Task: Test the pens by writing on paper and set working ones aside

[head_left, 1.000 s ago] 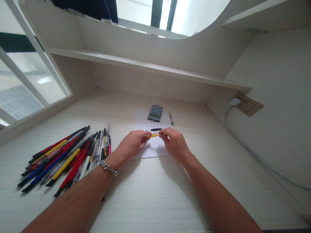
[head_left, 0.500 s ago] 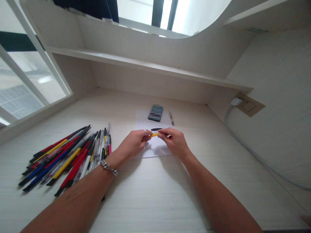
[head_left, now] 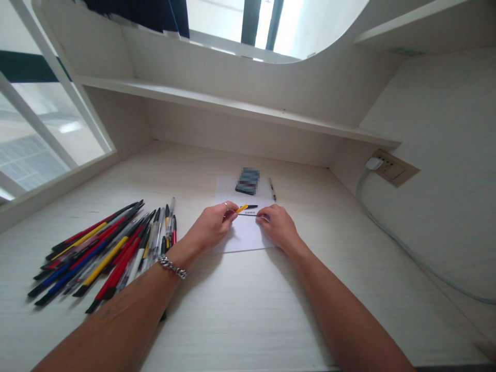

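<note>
My left hand (head_left: 214, 223), with a ring and a chain bracelet, is closed in a pinch on a yellow pen barrel (head_left: 242, 208), whose end juts out past the fingertips. A thin dark pen refill (head_left: 248, 215) spans the gap between my hands over the white paper (head_left: 248, 238). Its right end is pinched in my right hand (head_left: 279, 226); its left end meets my left fingertips, and whether they grip it is unclear. Just beyond the fingers, a small black pen cap (head_left: 250, 206) lies on the paper.
A pile of red, blue, yellow, black and clear pens (head_left: 104, 248) spreads over the desk at left. A blurred dark phone-like object (head_left: 247, 182) lies at the paper's far end, with a slim pen (head_left: 273, 189) beside it. A cable (head_left: 391, 237) hangs from the wall socket (head_left: 399, 168).
My hands have moved slightly apart. The dark refill now shows between them, and the yellow barrel has tilted up in my left hand, away from my right fingers.
</note>
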A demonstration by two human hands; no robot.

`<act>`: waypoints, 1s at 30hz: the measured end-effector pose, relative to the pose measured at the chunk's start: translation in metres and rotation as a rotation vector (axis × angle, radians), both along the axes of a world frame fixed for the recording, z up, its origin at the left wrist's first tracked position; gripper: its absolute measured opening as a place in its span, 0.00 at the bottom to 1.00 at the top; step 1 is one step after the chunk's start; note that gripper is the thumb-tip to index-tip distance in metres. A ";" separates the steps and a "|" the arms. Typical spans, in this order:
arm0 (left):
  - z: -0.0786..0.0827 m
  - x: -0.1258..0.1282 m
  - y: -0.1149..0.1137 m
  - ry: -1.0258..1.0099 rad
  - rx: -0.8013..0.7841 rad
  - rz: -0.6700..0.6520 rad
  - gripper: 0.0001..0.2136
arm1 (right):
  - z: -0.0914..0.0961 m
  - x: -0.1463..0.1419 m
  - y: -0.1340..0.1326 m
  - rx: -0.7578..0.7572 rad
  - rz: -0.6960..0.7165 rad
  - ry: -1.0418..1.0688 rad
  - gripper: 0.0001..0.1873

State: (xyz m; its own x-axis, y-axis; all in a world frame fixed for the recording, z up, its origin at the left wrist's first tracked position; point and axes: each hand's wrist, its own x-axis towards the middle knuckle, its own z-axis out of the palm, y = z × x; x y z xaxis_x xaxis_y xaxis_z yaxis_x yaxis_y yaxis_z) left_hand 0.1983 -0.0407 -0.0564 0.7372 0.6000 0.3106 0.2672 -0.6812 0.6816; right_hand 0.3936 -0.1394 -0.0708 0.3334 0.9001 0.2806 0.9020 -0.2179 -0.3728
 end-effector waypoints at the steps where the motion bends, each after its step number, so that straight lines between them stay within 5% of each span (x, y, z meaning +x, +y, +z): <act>1: -0.001 0.000 0.000 -0.003 -0.001 0.002 0.11 | 0.000 -0.001 0.001 -0.013 0.003 -0.004 0.06; 9: 0.003 -0.003 0.003 0.012 0.010 0.029 0.12 | 0.003 -0.006 -0.001 -0.064 0.000 -0.014 0.07; 17: 0.001 -0.005 0.007 0.073 0.047 0.133 0.13 | 0.015 0.010 -0.006 0.288 0.075 0.366 0.08; 30: 0.000 -0.005 0.012 0.104 0.065 0.203 0.12 | 0.016 0.010 -0.007 0.264 0.124 0.184 0.09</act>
